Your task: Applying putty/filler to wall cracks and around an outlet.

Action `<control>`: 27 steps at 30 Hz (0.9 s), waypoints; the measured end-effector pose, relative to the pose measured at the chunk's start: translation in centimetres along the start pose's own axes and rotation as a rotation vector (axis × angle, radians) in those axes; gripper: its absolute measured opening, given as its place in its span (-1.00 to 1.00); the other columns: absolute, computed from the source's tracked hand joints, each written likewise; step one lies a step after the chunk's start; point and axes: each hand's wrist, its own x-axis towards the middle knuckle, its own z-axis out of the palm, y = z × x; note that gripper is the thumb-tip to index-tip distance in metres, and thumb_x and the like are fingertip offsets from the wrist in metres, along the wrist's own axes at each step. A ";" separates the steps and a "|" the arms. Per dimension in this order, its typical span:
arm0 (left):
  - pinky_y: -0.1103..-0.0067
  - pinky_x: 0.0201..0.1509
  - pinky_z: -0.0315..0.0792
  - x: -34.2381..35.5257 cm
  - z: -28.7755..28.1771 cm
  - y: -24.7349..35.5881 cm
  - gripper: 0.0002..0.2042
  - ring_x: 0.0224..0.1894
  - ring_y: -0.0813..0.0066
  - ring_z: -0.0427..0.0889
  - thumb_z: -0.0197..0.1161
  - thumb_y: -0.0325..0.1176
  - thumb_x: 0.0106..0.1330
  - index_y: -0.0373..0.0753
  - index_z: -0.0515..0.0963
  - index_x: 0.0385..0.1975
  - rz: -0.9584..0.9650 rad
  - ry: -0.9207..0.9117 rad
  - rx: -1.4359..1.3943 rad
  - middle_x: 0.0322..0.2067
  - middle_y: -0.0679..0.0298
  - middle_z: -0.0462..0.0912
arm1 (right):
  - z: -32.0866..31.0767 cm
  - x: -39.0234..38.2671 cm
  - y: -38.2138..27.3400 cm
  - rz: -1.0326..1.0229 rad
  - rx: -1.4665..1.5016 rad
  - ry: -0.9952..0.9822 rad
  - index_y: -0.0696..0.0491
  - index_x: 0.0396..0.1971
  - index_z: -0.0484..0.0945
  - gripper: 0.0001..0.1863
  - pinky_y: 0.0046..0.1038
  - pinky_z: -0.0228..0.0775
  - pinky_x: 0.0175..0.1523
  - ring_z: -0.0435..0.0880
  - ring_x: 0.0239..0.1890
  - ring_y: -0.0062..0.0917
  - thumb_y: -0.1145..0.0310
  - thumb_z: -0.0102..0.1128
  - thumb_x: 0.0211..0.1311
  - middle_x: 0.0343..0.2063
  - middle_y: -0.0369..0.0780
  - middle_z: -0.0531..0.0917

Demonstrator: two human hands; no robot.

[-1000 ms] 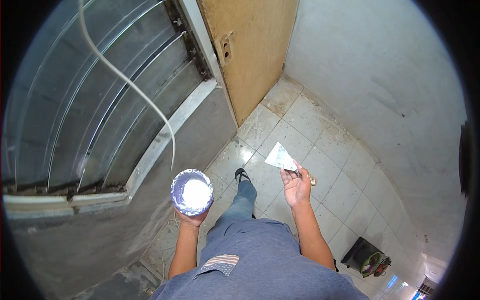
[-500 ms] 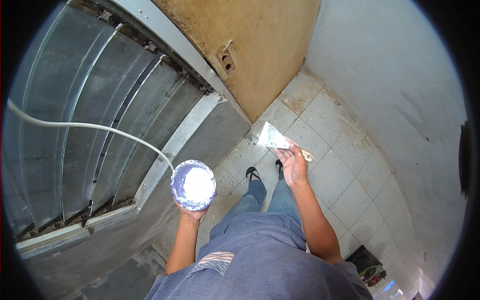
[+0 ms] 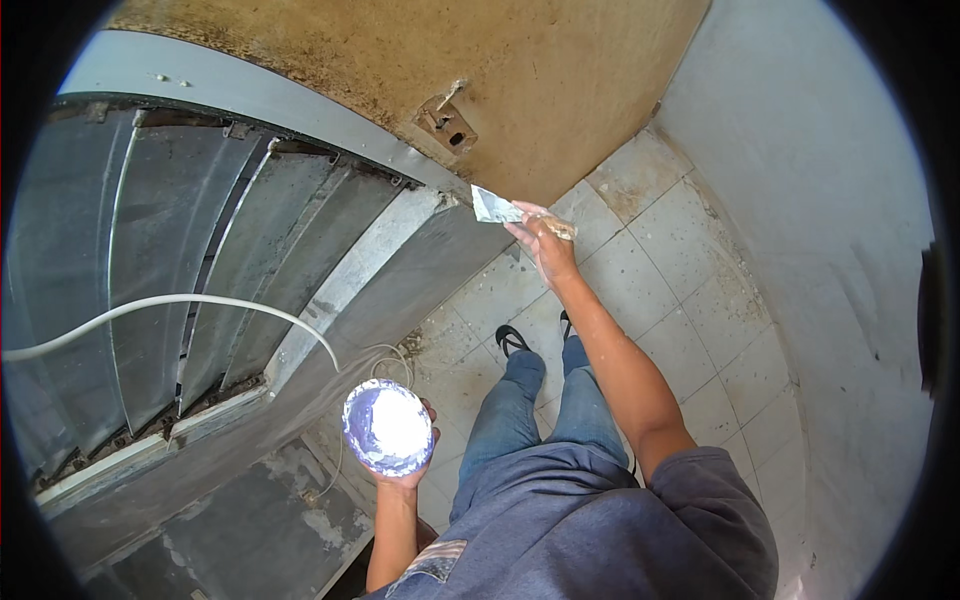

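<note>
Bowl (image 3: 362, 422): purplish, holding white paste (image 3: 403, 425); well apart from the near end of the door frame (image 3: 300, 112), on the person's side of it, its open top facing the camera.
Scraper (image 3: 493, 206): just beside that end of the door frame, long axis slanting toward it; blade leading, handle (image 3: 562, 230) pointing away to the right. Whether the blade touches the door frame or hangs short of it, this steep view cannot settle.
Right hand (image 3: 546, 243): closed round the scraper, just beyond the blade from the door frame; clearly the nearer hand to it.
Left hand (image 3: 404, 477): gripping the bowl from below and the side, well apart from the door frame.
</note>
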 end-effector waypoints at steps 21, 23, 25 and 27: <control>0.09 0.25 0.32 9.3 -10.0 -1.6 -0.38 0.17 0.06 0.46 -0.16 0.18 0.27 -0.10 0.41 0.18 -0.009 0.053 0.041 0.12 0.17 0.49 | -0.3 4.7 2.9 -0.295 -0.338 -0.302 0.41 -0.09 0.48 -0.67 -0.32 0.38 0.23 0.56 0.04 -0.25 0.46 0.05 0.26 -0.04 0.10 0.55; 0.09 0.25 0.31 10.4 -11.8 -2.6 -0.38 0.18 0.06 0.45 -0.16 0.19 0.27 -0.10 0.40 0.18 -0.009 0.043 0.032 0.13 0.16 0.48 | -1.0 5.5 3.3 -0.288 -0.292 -0.317 0.42 -0.10 0.47 -0.67 -0.28 0.39 0.22 0.55 0.06 -0.21 0.46 0.05 0.27 -0.04 0.12 0.55; 0.09 0.26 0.31 11.6 -12.8 -2.9 -0.37 0.18 0.06 0.44 -0.17 0.19 0.27 -0.10 0.39 0.19 -0.014 0.024 0.035 0.14 0.16 0.47 | -1.5 6.4 3.9 -0.303 -0.233 -0.350 0.33 -0.13 0.54 -0.72 -0.37 0.42 0.17 0.59 0.00 -0.36 0.43 0.08 0.29 -0.09 0.01 0.61; 0.09 0.27 0.30 13.0 -13.1 -3.5 -0.36 0.20 0.06 0.42 -0.17 0.20 0.27 -0.09 0.38 0.21 -0.048 0.029 0.019 0.16 0.15 0.46 | -1.9 6.8 4.1 -0.298 -0.215 -0.367 0.33 -0.13 0.54 -0.73 -0.37 0.42 0.16 0.59 0.00 -0.36 0.45 0.09 0.28 -0.09 0.01 0.61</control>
